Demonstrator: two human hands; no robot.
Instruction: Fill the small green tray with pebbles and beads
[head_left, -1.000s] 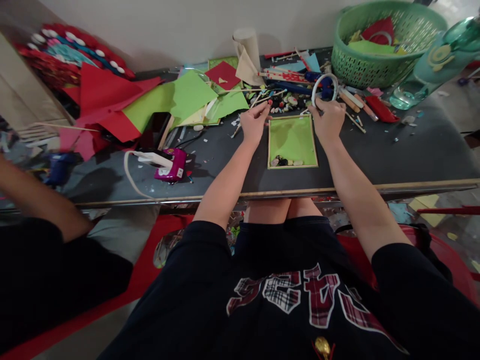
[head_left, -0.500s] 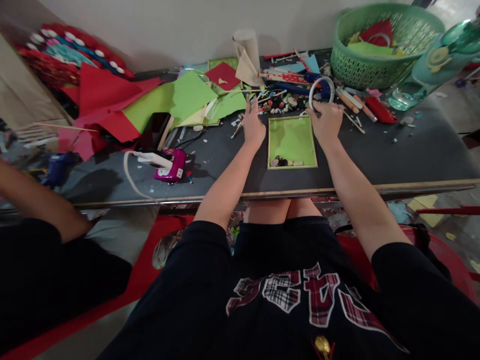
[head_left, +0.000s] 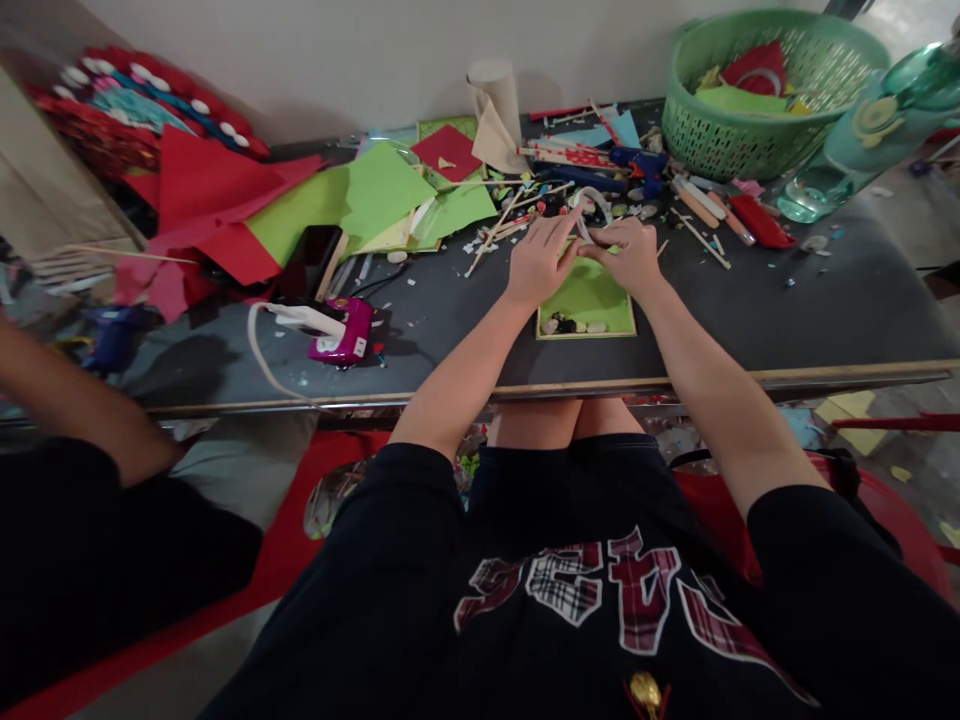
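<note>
A white tape roll (head_left: 596,203) is held between my two hands, above the back edge of a green framed panel (head_left: 589,295). Small black and pale stones (head_left: 564,325) lie along the panel's front edge. My left hand (head_left: 541,258) pinches the roll's left side with its fingertips. My right hand (head_left: 628,258) grips it from the right, thumb toward my left hand. Both hands cover the panel's back corners.
Green paper (head_left: 386,190) and red paper (head_left: 217,200) lie at the left, beside a purple power adapter (head_left: 351,330). Colored pebbles, sticks and a blue glue gun (head_left: 641,165) are behind. A green basket (head_left: 705,130) and a bottle (head_left: 832,165) stand at the right. A co-worker's arm (head_left: 82,400) is far left.
My right hand has brought the tape roll left and lower, over the panel's back edge. My left hand has moved right to meet it and has taken hold of the roll.
</note>
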